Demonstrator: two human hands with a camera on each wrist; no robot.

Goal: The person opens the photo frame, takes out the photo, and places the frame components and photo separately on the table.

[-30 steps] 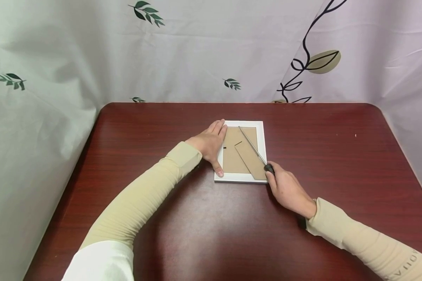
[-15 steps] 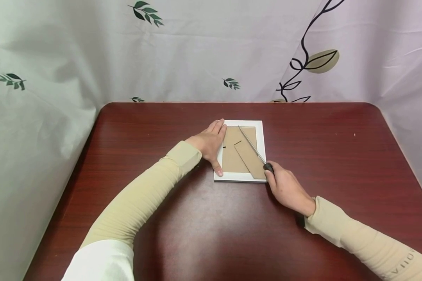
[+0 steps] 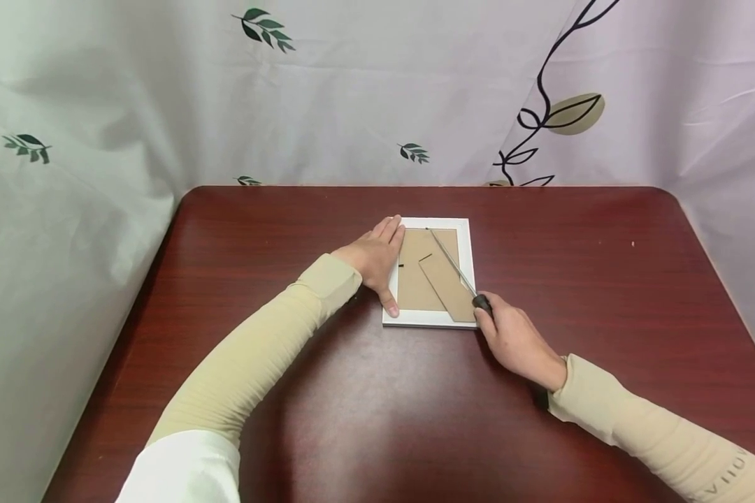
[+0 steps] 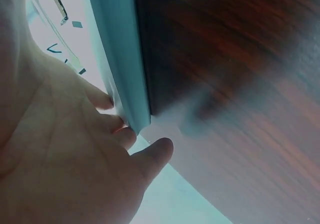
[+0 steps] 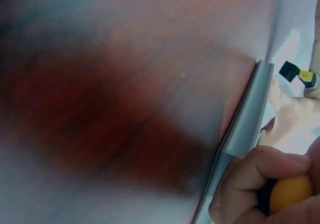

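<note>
A white picture frame (image 3: 428,319) lies back side up on the table, its brown backing board (image 3: 413,286) and slanted easel leg (image 3: 447,283) showing. My left hand (image 3: 375,260) rests along the frame's left side, fingers toward the far corner and thumb at the near one. In the left wrist view, its fingers (image 4: 150,159) reach the frame's corner. My right hand (image 3: 516,339) grips a screwdriver (image 3: 453,264) by its handle, whose yellow end (image 5: 291,194) shows in the right wrist view. The shaft slants over the board, tip at the board's far edge by a small dark tab.
The dark red wooden table (image 3: 277,230) extends around the frame on all sides. Behind it hangs a pale curtain (image 3: 352,91) with leaf prints. A wrist camera (image 5: 297,74) on the left wrist shows in the right wrist view.
</note>
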